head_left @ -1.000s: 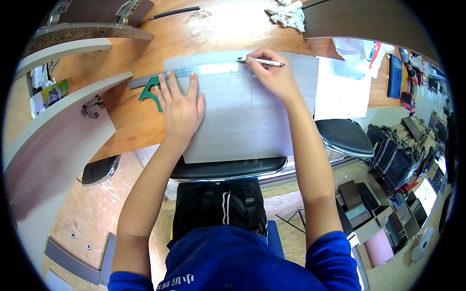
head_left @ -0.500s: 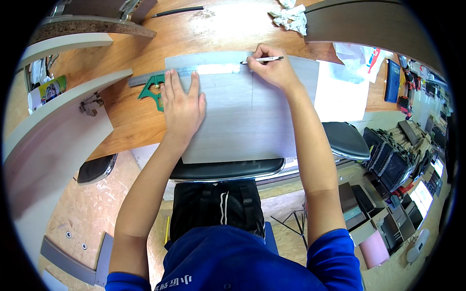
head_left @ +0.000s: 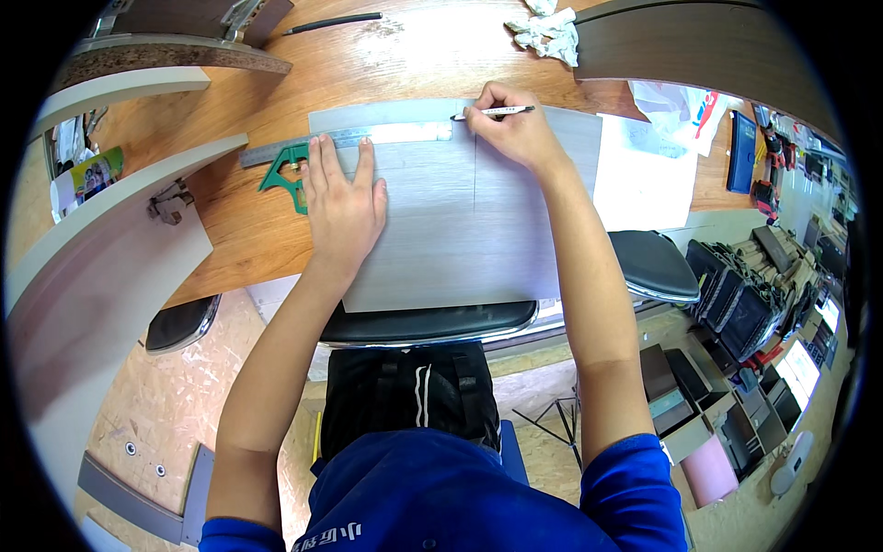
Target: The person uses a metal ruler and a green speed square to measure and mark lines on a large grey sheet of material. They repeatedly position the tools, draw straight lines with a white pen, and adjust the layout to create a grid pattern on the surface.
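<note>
A grey rectangular panel point(head_left: 460, 230) lies on the wooden table point(head_left: 386, 55), its near edge over a dark stool seat. My left hand point(head_left: 342, 202) presses flat on the panel's left part, fingers spread and touching a metal ruler point(head_left: 368, 138) with a green handle point(head_left: 285, 179) laid along the far edge. My right hand point(head_left: 510, 129) grips a white pen point(head_left: 497, 111), its tip pointing left at the ruler's right end near the panel's far edge. A thin pencil line runs down the panel below the pen.
A crumpled white rag point(head_left: 547, 28) and a black pen point(head_left: 331, 22) lie at the table's far side. White paper sheets point(head_left: 644, 175) sit right of the panel. Curved boards point(head_left: 110, 212) stand at left. Dark cases point(head_left: 745, 294) fill the floor at right.
My right hand with the pen has shifted slightly left along the ruler edge. My left hand stays pressed on the panel and ruler.
</note>
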Available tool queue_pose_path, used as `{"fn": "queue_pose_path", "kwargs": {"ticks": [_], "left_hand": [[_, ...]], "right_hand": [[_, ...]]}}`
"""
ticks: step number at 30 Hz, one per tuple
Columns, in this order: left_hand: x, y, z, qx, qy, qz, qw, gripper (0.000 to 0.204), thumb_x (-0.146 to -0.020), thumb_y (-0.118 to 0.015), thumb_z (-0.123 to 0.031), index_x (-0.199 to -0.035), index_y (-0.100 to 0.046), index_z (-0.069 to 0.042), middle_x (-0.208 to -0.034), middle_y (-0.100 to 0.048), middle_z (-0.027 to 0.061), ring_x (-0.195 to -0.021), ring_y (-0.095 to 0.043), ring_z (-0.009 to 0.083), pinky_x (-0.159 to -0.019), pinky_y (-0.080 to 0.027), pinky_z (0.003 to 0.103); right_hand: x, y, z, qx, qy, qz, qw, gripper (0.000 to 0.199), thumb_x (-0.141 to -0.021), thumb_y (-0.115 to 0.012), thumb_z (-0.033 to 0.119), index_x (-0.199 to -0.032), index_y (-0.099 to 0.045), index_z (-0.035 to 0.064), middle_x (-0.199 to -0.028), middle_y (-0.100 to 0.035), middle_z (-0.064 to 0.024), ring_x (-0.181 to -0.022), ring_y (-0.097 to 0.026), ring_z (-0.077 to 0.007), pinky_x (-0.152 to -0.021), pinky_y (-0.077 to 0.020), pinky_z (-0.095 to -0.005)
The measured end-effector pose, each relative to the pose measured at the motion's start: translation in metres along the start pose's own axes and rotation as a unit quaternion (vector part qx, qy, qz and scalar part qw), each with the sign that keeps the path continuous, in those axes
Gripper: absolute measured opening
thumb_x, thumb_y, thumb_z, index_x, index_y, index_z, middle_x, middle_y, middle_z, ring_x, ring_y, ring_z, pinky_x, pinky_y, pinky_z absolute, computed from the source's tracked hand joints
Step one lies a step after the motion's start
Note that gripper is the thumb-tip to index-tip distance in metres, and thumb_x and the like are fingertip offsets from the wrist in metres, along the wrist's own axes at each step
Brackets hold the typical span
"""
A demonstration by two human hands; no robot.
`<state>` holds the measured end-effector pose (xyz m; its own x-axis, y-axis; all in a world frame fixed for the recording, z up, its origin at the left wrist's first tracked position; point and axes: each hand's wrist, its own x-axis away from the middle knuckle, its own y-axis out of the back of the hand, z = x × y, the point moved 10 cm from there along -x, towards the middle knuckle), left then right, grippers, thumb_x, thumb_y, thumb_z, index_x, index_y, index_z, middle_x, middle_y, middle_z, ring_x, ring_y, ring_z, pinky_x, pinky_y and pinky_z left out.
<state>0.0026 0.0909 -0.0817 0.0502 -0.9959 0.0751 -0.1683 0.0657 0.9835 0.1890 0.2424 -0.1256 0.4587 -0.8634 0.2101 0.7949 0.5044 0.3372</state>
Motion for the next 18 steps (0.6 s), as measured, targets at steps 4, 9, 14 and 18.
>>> {"fn": "queue_pose_path", "kwargs": {"ticks": [4,9,14,18], "left_hand": [[0.0001,-0.0003,0.0003,-0.003,0.002,0.0,1.0,0.057,-0.094,-0.069,-0.028,-0.145,-0.059,-0.008,-0.15,-0.039,0.0408,-0.144,-0.035,0.0542,-0.115,-0.035,0.065],[-0.0001,0.0017,-0.0004,0.003,0.002,-0.004,1.0,0.057,-0.093,-0.07,-0.028,-0.145,-0.059,-0.008,-0.15,-0.039,0.041,-0.144,-0.035,0.0542,-0.115,-0.036,0.066],[0.0007,-0.0005,-0.0005,0.001,-0.001,-0.004,1.0,0.057,-0.093,-0.07,-0.028,-0.145,-0.059,-0.007,-0.15,-0.039,0.041,-0.145,-0.035,0.0543,-0.115,-0.035,0.066],[0.0003,-0.0008,-0.0005,0.004,0.0,-0.001,1.0,0.057,-0.093,-0.07,-0.027,-0.145,-0.059,-0.007,-0.151,-0.038,0.0409,-0.145,-0.035,0.0543,-0.116,-0.034,0.066]], "right_hand": [[0.003,-0.0037,0.003,0.042,-0.014,0.04,0.998,0.018,-0.091,-0.073,0.015,-0.08,-0.065,0.0039,-0.074,-0.069,0.0001,-0.07,-0.058,-0.0071,-0.065,-0.0475,-0.0255],[0.0021,-0.0021,-0.0001,0.02,-0.01,0.031,0.999,0.018,-0.091,-0.073,0.015,-0.08,-0.065,0.0035,-0.073,-0.067,0.0012,-0.068,-0.056,-0.0064,-0.064,-0.0464,-0.0259],[0.0012,-0.0016,-0.0028,0.01,-0.003,0.024,1.0,0.019,-0.09,-0.074,0.015,-0.079,-0.065,0.0035,-0.073,-0.067,0.0017,-0.069,-0.055,-0.006,-0.063,-0.0456,-0.026],[0.0005,-0.0016,-0.0033,0.013,-0.016,0.031,0.999,0.019,-0.091,-0.074,0.015,-0.079,-0.065,0.0037,-0.073,-0.067,0.0017,-0.069,-0.056,-0.0059,-0.064,-0.0459,-0.0258]]}}
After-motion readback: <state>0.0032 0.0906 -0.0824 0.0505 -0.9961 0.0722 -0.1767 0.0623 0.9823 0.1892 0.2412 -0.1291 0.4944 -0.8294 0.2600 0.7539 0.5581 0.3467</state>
